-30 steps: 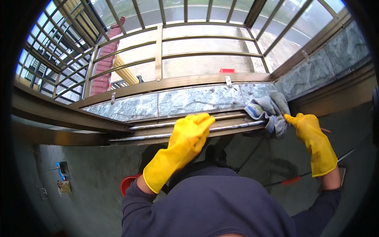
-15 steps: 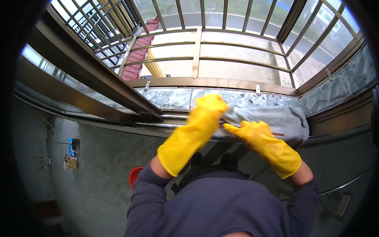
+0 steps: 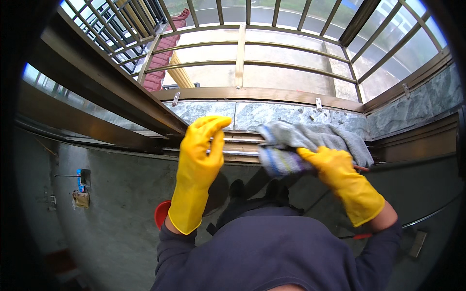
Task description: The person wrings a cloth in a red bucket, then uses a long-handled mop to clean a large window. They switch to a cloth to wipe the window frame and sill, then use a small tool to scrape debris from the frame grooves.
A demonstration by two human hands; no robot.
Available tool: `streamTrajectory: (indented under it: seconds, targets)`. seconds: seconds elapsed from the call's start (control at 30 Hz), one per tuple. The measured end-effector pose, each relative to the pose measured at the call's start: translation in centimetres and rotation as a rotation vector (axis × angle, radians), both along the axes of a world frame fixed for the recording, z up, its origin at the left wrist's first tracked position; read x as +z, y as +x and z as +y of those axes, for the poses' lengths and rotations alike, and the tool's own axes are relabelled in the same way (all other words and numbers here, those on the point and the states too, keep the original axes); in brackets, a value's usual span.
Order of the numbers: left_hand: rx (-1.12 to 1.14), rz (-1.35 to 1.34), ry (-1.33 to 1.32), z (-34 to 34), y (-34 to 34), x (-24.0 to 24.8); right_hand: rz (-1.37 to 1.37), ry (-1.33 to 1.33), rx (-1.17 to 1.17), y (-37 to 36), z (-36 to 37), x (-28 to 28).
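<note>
The yellow rubber-gloved left hand (image 3: pixel 200 138) has shifted left, empty, thumb and fingers parted. The yellow rubber-gloved right hand (image 3: pixel 334 166), somewhat blurred, seems closed on the striped grey cloth (image 3: pixel 318 135) over the brown metal window track (image 3: pixel 240 147).

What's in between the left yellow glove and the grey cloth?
In the head view, a short stretch of metal window track lies between the left gloved hand and the grey cloth.

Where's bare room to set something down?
Floor: broad bare patch between the brown item and the red container. Stone ledge: bare stretch from the left hand to the grey cloth, beyond the window track. Crowded: the track's right part, at the cloth and right hand.
</note>
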State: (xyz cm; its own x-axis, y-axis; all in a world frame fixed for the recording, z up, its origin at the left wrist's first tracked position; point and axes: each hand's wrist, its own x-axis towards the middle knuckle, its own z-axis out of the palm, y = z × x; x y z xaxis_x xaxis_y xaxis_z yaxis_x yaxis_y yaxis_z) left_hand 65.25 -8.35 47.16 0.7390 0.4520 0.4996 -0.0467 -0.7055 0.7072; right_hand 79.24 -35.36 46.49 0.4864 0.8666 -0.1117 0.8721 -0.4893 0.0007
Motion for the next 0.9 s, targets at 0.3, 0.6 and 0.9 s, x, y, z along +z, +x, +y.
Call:
streamTrajectory:
  seconds: [0.3, 0.6, 0.9]
  targets:
    - [-0.481, 0.329, 0.338, -11.0, 8.5, -3.8, -0.048, -0.030, -0.378, 3.9, -12.9, 3.3]
    - [-0.564, 0.715, -0.032, -16.8, 17.4, -3.4, 0.177, 0.318, -0.119, 5.0, -12.2, 0.4]
    - [-0.274, 0.039, 0.351, -1.1, 6.6, 3.0, 0.046, 0.360, 0.161, 2.3, 4.1, 1.4]
